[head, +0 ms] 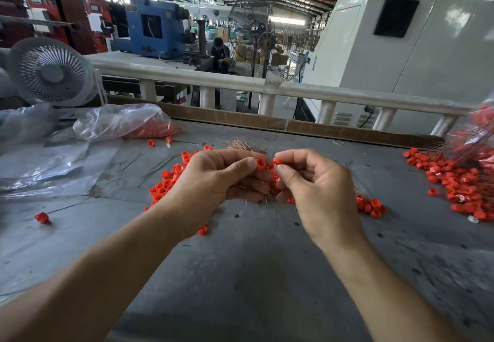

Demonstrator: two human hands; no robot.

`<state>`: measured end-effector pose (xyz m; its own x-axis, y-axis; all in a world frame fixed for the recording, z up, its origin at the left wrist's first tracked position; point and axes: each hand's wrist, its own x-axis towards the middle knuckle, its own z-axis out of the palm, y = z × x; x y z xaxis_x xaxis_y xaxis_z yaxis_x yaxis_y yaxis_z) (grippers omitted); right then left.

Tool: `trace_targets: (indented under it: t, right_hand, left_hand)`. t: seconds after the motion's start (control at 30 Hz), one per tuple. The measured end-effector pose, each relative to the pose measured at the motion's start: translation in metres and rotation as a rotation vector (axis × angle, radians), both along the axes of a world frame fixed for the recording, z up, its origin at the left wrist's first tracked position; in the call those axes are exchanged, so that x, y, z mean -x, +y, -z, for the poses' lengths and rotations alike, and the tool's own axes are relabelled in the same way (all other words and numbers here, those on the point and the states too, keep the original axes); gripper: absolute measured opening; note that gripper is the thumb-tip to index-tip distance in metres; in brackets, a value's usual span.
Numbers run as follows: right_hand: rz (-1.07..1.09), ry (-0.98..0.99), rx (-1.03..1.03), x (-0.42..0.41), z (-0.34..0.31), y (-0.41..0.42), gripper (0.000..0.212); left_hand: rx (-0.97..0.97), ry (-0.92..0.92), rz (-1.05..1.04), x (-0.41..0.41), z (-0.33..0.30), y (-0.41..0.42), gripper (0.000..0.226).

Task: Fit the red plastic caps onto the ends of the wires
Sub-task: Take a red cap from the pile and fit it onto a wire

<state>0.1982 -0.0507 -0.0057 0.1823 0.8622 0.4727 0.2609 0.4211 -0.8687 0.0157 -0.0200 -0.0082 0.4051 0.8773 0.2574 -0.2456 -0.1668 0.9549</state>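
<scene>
Though tiny, round ribbed red caps [260, 164]

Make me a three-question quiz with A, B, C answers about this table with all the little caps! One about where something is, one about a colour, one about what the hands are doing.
1. Where is the plastic bag of caps?
A. far left of the table
B. under the table
C. in the right hand

2. What colour are the loose caps?
A. blue
B. red
C. green

3. What is the left hand doing?
A. lying flat
B. pointing
C. pinching a cap

Answers:
1 A, it lies at the far left of the table.
2 B, every pile is red.
3 C, thumb and finger grip one cap, like the right hand.
</scene>
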Motion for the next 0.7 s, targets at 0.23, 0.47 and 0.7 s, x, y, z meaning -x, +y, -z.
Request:
trace_targets:
  t: [0.23, 0.47, 0.7]
  right_hand:
    - [0.005, -0.099, -0.046, 0.0013, 0.0013, -0.0027, 0.014]
    - [0.008, -0.114, -0.127, 0.0024, -0.0009, -0.0061, 0.007]
    - [0.037, -0.229, -0.150, 0.0008, -0.0012, -0.0058, 0.009]
  left_hand:
    - [-0.025, 0.031, 0.016, -0.0005, 0.0010, 0.0009, 0.028]
    - [-0.019, 0.040, 0.036, -0.0035, 0.0034, 0.0004, 0.026]
    - [-0.019, 0.034, 0.034, -0.0026, 0.0045, 0.0017, 0.027]
